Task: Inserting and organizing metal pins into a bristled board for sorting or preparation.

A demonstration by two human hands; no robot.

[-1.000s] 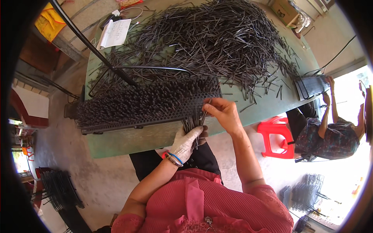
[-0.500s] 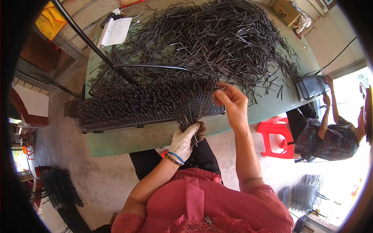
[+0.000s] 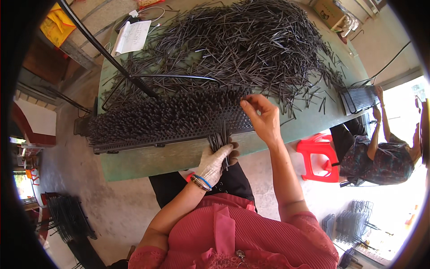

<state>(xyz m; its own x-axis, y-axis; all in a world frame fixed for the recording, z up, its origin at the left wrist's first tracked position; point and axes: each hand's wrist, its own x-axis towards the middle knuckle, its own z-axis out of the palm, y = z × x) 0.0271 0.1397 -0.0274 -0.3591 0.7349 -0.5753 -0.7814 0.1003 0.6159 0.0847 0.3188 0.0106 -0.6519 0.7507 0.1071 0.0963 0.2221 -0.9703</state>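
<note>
Strips (image 3: 219, 142), dark and thin, stand gathered in our gloved left hand (image 3: 214, 162), which is clamped around them just in front of the black perforated rack (image 3: 239, 121), near its right end. Upright strips (image 3: 165, 112) crowd most of the rack, while a patch of bare holes shows at the right front. Our bare right hand (image 3: 264, 119) is at the rack's back right, its thumb and forefinger drawn close together; we cannot tell whether a strip is pinched between them. A second ago that hand was down by the bundle; since then it has gone up to the far right edge and then shifted slightly left, while the left hand has barely moved. We take this to mean that the work is now at the rack's back edge, with the bundle kept close as a supply. Beyond the rack, a loose pile (image 3: 264, 40) of like strips spreads over the green table (image 3: 134, 166). Farther right are a red stool (image 3: 319, 161) and a co-worker (image 3: 378, 159), whose hands are at another rack (image 3: 360, 99).
</note>
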